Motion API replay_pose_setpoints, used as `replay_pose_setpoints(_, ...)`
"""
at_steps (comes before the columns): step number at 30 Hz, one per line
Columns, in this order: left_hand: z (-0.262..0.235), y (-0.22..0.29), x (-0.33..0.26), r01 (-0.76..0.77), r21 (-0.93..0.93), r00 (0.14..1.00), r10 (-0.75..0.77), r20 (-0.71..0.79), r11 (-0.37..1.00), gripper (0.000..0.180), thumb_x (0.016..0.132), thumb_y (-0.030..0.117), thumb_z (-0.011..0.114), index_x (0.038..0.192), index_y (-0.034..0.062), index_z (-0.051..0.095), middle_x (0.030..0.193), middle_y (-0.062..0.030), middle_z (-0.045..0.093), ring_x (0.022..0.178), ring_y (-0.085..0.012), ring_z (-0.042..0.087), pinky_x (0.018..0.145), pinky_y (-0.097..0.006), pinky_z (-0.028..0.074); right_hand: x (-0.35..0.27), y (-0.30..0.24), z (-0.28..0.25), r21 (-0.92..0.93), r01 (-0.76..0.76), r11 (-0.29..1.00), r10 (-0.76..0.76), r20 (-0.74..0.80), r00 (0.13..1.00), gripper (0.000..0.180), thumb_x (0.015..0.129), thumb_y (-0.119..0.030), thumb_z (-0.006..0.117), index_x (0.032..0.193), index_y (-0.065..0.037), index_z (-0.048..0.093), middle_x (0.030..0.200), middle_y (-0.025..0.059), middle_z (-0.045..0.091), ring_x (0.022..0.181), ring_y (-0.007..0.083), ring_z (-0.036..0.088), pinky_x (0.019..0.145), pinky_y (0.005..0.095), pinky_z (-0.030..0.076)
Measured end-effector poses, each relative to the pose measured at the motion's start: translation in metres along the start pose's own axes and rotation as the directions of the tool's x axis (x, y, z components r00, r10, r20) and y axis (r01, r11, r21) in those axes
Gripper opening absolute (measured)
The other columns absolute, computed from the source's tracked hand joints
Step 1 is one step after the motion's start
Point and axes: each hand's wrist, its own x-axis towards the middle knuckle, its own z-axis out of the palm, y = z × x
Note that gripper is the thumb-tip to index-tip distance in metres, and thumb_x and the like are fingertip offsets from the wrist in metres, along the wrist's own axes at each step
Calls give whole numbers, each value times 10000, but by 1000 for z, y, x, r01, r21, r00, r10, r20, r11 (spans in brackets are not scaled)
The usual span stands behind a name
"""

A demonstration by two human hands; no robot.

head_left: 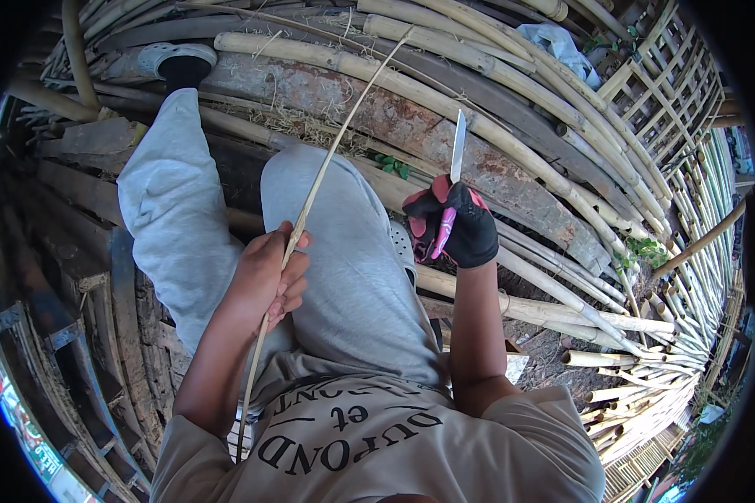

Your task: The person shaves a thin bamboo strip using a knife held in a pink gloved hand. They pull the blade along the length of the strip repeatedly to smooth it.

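My bare left hand (268,277) is closed around a long thin bamboo strip (337,142) that runs from my lap up and to the right, its far end near the poles at the top. My right hand (457,226), in a black and red glove, grips a knife with a pink handle (445,228). Its steel blade (458,147) points straight up, apart from the strip. Both hands are above my legs in light grey trousers (352,251).
Thick bamboo poles (495,126) lie stacked across the top and fan out to the right. A rusty metal beam (377,109) runs under them. A woven bamboo lattice (671,75) stands at the upper right. Dark wooden planks (75,268) are at the left. My grey shoe (176,60) rests at the top.
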Motion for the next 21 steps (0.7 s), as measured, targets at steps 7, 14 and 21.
replay_pose_setpoints(7, 1, -6, 1, 0, -27, 1000, 0, -13, 1000, 323, 1107, 385, 360, 991, 121, 505, 481, 51, 315, 275, -72, 254, 269, -239, 218, 55, 56, -69, 149, -252, 956, 293, -464, 836, 366, 1005, -393, 631, 1152, -61, 588, 923, 155, 661, 726, 285, 670, 640, 439, 577)
replay_pose_setpoints(14, -8, -8, -2, 18, -49, 1000, -19, -15, 999, 303, 1103, 366, 383, 980, 126, 521, 490, 54, 317, 291, -68, 252, 285, -240, 219, 19, 3, 3, 129, -175, 976, 148, 193, 970, 386, 1014, -418, 606, 1193, -78, 574, 1182, 258, 684, 923, 394, 725, 684, 440, 612)
replay_pose_setpoints(21, -8, -7, 2, 9, -50, 1000, -8, 5, 999, 296, 1098, 371, 394, 987, 131, 528, 494, 57, 318, 301, -63, 244, 290, -240, 212, 34, 35, -5, 125, -242, 962, 273, -438, 856, 294, 1035, -360, 589, 1190, -110, 593, 996, 169, 724, 803, 267, 719, 683, 392, 590)
